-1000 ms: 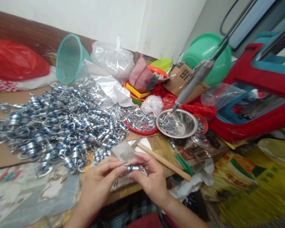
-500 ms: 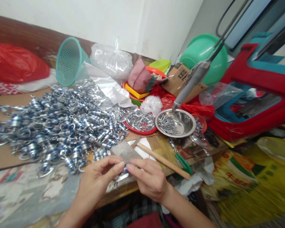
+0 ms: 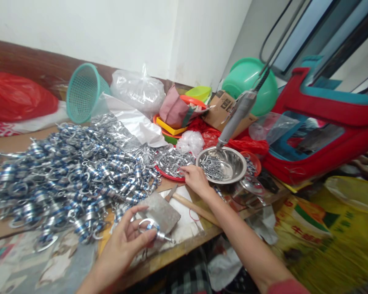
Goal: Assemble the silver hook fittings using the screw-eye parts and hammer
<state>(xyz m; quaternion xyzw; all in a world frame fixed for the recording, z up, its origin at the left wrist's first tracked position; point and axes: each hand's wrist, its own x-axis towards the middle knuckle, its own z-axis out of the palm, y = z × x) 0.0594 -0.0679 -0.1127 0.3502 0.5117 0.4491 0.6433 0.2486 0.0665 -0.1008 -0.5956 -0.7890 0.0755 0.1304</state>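
Observation:
My left hand (image 3: 133,237) grips a small blue-and-silver metal fitting (image 3: 155,228) between thumb and fingers. The fitting has a C-shaped ring at one end and a thin shaft pointing right. My right hand (image 3: 196,178) is stretched out to the red tray (image 3: 171,176), its fingertips pinched at the small silver metal pieces (image 3: 174,160) there. Whatever sits between those fingertips is too small to make out. A grey metal block (image 3: 161,212) lies on the table just beyond my left hand. Under my right forearm lies a wooden handle (image 3: 199,209).
A large heap of similar blue-and-silver fittings (image 3: 67,179) covers the left of the table. A steel bowl (image 3: 242,173) with metal pins stands right of the tray, a grey hanging tool (image 3: 237,116) above it. Behind are a green basket (image 3: 84,94), plastic bags and a cardboard box (image 3: 219,108).
My right hand has left the fitting and moved forward to the red tray. The left hand keeps the fitting, now turned so its ring and shaft show. The view has shifted slightly.

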